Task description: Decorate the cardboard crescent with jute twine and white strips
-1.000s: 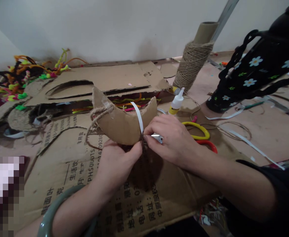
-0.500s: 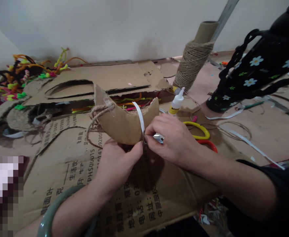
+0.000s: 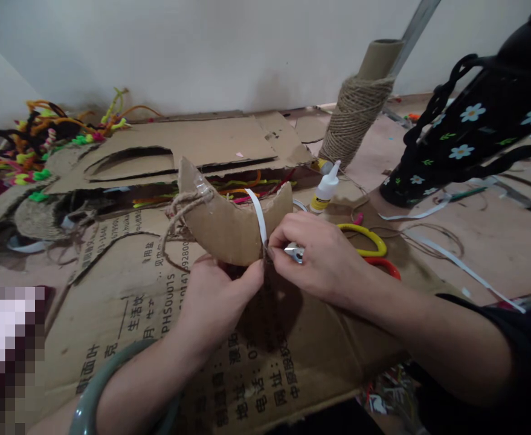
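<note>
A crescent-shaped cardboard piece (image 3: 224, 232) is held up in front of me, with twine (image 3: 179, 211) wound at its left end. My left hand (image 3: 224, 281) is closed on its lower edge, the thumb near the bottom middle. A narrow white strip (image 3: 258, 214) runs down across the face of the crescent. At the strip's lower end my right hand (image 3: 305, 254) pinches what looks like the strip's end or a bit of twine; the fingertips hide which. Behind that hand lie scissors (image 3: 371, 238) with yellow and red handles, their metal partly covered.
A printed cardboard sheet (image 3: 142, 326) lies underneath. Beyond are a glue bottle (image 3: 324, 190), a twine roll (image 3: 358, 115) and a flowered black bottle (image 3: 464, 133). Cut cardboard (image 3: 211, 139) and colourful pipe cleaners (image 3: 52, 130) sit at the back. White strips (image 3: 464, 269) lie on the right.
Hardly anything differs. The crescent's left end has shifted slightly right, and both hands stay at its lower edge.
</note>
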Demonstrator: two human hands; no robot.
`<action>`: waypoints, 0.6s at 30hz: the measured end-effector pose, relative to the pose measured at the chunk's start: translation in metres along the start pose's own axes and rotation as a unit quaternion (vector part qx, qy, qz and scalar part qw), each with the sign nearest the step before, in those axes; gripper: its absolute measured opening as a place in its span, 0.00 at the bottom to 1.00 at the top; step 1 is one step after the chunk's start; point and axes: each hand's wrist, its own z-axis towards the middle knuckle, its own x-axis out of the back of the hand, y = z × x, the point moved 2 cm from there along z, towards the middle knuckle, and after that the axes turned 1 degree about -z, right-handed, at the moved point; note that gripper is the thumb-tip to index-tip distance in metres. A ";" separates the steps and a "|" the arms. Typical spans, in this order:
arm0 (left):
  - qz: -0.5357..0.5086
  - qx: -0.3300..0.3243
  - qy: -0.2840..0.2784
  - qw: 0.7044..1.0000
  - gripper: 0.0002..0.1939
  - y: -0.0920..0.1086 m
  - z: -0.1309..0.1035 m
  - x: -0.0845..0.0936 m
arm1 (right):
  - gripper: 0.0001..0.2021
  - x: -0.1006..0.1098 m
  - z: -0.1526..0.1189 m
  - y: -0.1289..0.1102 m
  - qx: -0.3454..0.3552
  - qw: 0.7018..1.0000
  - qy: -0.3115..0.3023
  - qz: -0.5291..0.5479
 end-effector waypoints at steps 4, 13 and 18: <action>-0.002 0.002 0.005 1.000 0.05 -0.001 0.000 0.000 | 0.06 -0.001 -0.001 -0.001 -0.002 1.000 0.009 -0.005; -0.002 -0.013 0.009 1.000 0.06 0.002 0.002 0.000 | 0.05 0.001 0.000 -0.004 -0.043 0.999 0.004 0.014; -0.001 -0.006 0.009 1.000 0.06 0.000 0.001 0.000 | 0.06 0.000 -0.001 -0.005 -0.053 0.999 -0.002 0.009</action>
